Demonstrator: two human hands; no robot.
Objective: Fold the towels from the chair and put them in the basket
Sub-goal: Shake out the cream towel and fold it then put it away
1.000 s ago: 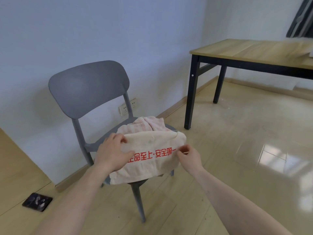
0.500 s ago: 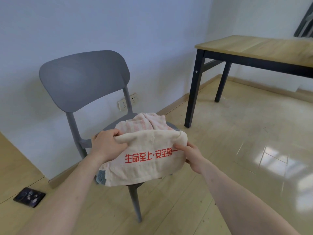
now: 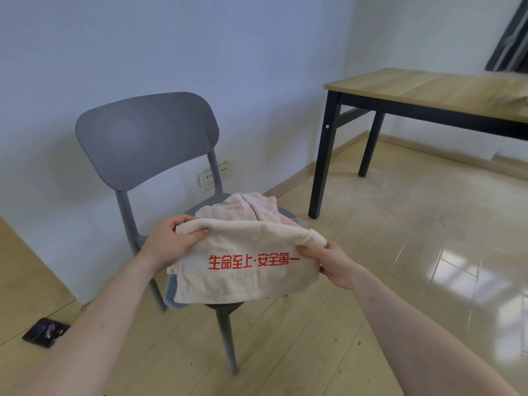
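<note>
A cream towel (image 3: 245, 264) with red lettering hangs over the front of the grey chair (image 3: 148, 138), its top edge pinched at each end by the left hand (image 3: 171, 241) and right hand (image 3: 334, 264); a pink towel (image 3: 243, 210) lies behind it on the seat, a wooden tabletop (image 3: 428, 84) stands well apart

Pale blue wall (image 3: 257, 67) with a socket (image 3: 214, 175), glossy wood floor (image 3: 400, 267), wooden black-legged table (image 3: 428, 87).

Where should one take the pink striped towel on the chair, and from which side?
Grip the pink striped towel at its raised crumpled peak, coming from above and behind the cream towel, which covers its near part; the far bunched folds stand exposed.
</note>
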